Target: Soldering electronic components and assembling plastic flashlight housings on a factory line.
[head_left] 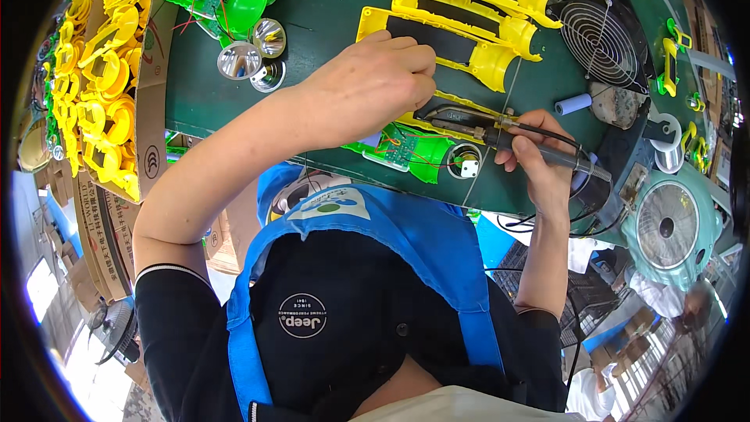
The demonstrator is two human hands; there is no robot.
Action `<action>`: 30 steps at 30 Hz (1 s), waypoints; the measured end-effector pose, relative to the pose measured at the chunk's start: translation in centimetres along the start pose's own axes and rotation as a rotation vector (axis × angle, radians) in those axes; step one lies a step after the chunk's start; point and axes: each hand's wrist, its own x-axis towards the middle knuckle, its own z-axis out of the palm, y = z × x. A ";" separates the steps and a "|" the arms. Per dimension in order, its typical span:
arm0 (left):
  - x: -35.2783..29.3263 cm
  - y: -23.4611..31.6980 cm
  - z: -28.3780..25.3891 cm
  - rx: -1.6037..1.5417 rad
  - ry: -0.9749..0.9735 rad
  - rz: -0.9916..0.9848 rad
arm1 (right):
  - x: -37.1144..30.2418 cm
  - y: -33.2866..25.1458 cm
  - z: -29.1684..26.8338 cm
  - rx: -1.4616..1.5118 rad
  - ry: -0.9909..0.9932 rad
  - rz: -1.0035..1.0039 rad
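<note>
My right hand [539, 144] is wrapped round a soldering iron [556, 158] with a thin feed tube and a black cable along it. The iron points left, over a yellow half shell [469, 103]. My left hand [383, 74] is closed above the shells; whatever its fingers pinch is hidden beneath them. Just below both hands lies a green lamp housing [428, 158] with a circuit board [400, 150], red wires and a round reflector [466, 162] at its right end. Several yellow half shells with dark panels [457, 19] lie in a row beyond my left hand.
At left stands a cardboard box [152, 101] full of yellow shells [117, 121]. Green housings [234, 4] and shiny reflectors [239, 60] lie beside it. A black fan [601, 37], a blue cylindrical cell [573, 104], a solder spool [668, 144] and a teal fan [666, 227] are at right.
</note>
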 end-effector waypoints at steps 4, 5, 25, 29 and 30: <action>0.0 0.1 0.0 0.002 0.019 0.007 | -0.1 0.1 -0.3 0.013 -0.013 0.005; 0.0 0.1 0.0 0.007 0.019 0.008 | -0.1 0.2 -0.5 0.055 -0.023 0.014; 0.2 0.5 -0.5 0.017 -0.024 0.006 | -1.8 1.7 -1.0 0.193 0.108 -0.187; 0.2 0.4 -0.5 0.009 -0.024 0.013 | -1.6 1.6 -0.8 0.144 0.095 -0.158; 0.3 0.3 -0.5 0.019 -0.026 0.024 | -1.6 1.7 -0.8 0.156 0.099 -0.155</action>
